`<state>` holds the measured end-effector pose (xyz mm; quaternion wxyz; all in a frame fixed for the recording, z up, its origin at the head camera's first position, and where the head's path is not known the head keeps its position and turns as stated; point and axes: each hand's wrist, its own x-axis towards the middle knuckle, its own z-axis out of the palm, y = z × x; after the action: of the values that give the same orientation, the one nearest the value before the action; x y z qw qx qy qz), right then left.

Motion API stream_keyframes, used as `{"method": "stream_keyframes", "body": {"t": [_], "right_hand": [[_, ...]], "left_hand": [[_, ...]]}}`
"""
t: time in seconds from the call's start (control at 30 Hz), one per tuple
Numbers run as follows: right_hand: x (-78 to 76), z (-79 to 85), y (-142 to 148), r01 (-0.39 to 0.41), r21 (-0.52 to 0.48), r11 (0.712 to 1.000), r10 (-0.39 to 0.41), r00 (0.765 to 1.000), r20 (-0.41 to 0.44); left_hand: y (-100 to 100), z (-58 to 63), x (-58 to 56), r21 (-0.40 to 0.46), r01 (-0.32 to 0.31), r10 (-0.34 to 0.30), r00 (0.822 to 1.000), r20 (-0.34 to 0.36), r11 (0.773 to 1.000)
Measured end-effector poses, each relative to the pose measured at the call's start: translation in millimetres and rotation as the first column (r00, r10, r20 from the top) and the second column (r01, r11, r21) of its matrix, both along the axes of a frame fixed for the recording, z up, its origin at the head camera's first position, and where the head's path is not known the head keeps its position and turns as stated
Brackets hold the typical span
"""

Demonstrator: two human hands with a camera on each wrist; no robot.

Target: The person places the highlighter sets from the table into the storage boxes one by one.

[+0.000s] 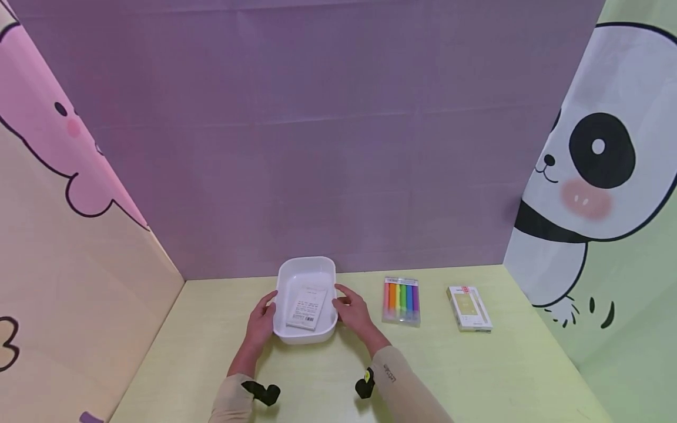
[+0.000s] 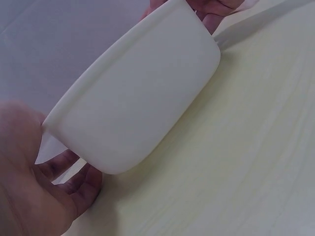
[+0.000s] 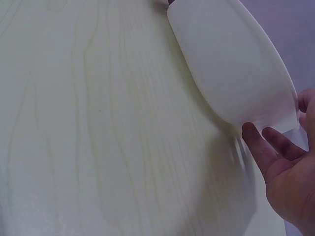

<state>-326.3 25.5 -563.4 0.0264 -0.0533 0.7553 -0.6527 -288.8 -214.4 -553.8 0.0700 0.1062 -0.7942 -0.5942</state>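
Note:
A white plastic tub [image 1: 305,269] with rounded corners is held by its two short sides near the back of the table. My left hand [image 1: 261,322] grips its left side; in the left wrist view, the fingers [image 2: 84,189] curl below the rim. On the opposite side my right hand [image 1: 355,311] holds the rim, with fingertips [image 3: 249,132] against the outer wall. Inside the tub lies a flat white packet [image 1: 307,307] with small print and a barcode. Whether the tub's base touches the table cannot be told.
Right of the tub lies a clear pack of rainbow-coloured markers [image 1: 401,301]. Farther right is a white box [image 1: 469,309] with a gold panel. The pale wood-grain table [image 1: 508,376] meets a purple backdrop [image 1: 338,147] behind.

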Motion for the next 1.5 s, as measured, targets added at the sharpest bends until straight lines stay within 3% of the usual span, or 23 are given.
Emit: {"method": "stream_keyframes", "body": {"t": [0.4,0.53,0.77,0.97,1.27,1.5], "right_hand": [[1.6,6.0,5,-0.045,0.037,0.998,0.046,0.999,-0.021],[0.8,4.6,8,-0.067,0.095,0.993,0.069,0.997,-0.022],[-2.0,5.8,13,-0.115,0.276,0.954,0.151,0.982,-0.112],[-1.5,9.0,19,-0.133,0.349,0.928,0.203,0.964,-0.171],[0.9,22.2,35,-0.087,0.475,0.876,0.201,0.960,-0.194],[6.5,24.2,41,0.013,0.526,0.850,0.133,0.962,-0.239]], "left_hand": [[2,-6.1,1.1,0.016,0.033,-0.033,0.999,-0.017,0.999],[4,-9.1,0.9,0.005,0.037,-0.037,0.999,-0.026,0.999],[3,-10.7,1.8,0.014,0.034,-0.034,0.999,-0.013,0.999],[3,-6.5,2.6,0.015,0.039,-0.039,0.999,-0.022,0.999],[5,-3.2,-2.1,-0.005,0.037,-0.037,0.998,-0.042,0.999],[4,-9.5,-0.9,-0.009,0.039,-0.040,0.997,-0.059,0.999]]}}
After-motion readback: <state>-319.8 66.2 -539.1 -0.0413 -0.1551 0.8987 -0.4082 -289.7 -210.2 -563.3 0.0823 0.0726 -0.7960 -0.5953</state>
